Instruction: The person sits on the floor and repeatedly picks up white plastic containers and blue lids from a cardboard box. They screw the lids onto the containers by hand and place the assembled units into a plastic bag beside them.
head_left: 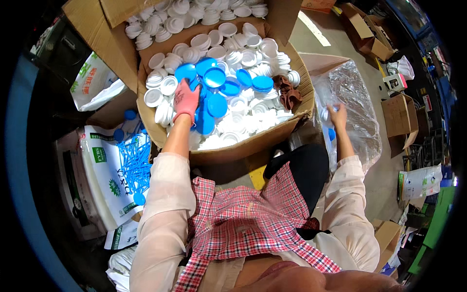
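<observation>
My left hand (186, 100), in a pink glove, reaches into a cardboard box (233, 150) full of white plastic lids (227, 30). Its fingers are apart and touch a loose pile of blue round lids (214, 77) lying on the white ones. Further right, my bare right hand (338, 116) is at a second carton lined with clear plastic film (357, 97). The fingers there are curled in at a pale, shiny item that I cannot make out. A blue lid (332, 134) sits just below that hand.
A crumpled brown cloth (287, 92) lies at the right side of the lid box. Thin blue plastic sticks (134, 163) are heaped on a white printed sack (104, 170) at left. Open cartons (399, 117) stand on the floor at right, near a green crate (438, 224).
</observation>
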{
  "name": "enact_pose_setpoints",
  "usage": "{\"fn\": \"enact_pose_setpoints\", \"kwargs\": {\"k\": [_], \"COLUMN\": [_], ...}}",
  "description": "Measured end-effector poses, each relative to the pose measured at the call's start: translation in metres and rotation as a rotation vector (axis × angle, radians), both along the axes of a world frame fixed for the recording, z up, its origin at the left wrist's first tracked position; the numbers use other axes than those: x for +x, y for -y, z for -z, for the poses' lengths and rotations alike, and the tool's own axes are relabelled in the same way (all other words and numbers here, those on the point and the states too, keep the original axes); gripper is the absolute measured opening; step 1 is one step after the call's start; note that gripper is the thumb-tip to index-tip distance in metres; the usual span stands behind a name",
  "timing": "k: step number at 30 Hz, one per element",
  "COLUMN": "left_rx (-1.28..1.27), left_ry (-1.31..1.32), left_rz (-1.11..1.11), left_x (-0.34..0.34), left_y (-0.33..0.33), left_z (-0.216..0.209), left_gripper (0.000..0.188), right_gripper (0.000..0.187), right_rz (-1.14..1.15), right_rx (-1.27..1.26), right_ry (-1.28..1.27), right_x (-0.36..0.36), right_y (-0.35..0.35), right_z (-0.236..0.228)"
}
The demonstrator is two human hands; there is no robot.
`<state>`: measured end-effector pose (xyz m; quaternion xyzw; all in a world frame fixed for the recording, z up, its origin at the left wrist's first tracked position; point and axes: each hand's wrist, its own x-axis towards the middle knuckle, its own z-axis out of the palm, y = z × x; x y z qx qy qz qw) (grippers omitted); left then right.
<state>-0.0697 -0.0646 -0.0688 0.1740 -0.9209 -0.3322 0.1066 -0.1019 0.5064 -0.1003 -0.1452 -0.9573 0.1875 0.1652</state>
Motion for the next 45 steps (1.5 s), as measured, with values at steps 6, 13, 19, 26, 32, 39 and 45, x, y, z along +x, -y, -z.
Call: {"fn": "enact_pose_setpoints", "kwargs": {"k": [6, 13, 19, 26, 32, 39, 45], "left_rx": [-0.098, 0.426, 0.228, 0.100, 0.180, 1.584, 1.541], "left_ry": [0.136, -0.148, -0.166, 0.195, 0.198, -0.204, -0.241], "left_rz": [-0.077, -0.231, 0.048, 0.096, -0.001, 0.363, 0.605], "left_x": [-0.013, -0.011, 0.013, 0.005, -0.004, 0.026, 0.045], "left_y": [0.001, 0.035, 0.040, 0.009, 0.014, 0.040, -0.003], "left_z": [0.035, 0.032, 0.037, 0.019, 0.022, -0.032, -0.073], "left_gripper": [0.075, 0.061, 0.066, 0.085, 0.091, 0.050, 0.062], "right_gripper": [0.033, 0.017, 0.050, 0.026, 0.020, 0.047, 0.064], "right_rz": [-0.080, -0.837, -1.215, -1.215, -1.103, -0.911, -1.012], "right_rx": [-0.029, -0.259, 0.034, 0.167, -0.394, -0.765, -0.883], "right_ry": [0.224, -0.008, 0.551, 0.407, 0.336, 0.225, 0.162], "right_x": [0.032, 0.011, 0.006, -0.005, 0.011, 0.022, 0.034], "right_y": [-0.022, 0.199, 0.315, 0.320, 0.308, 0.306, 0.301], "right_z": [0.049, -0.097, -0.014, 0.003, -0.076, -0.112, -0.128]}}
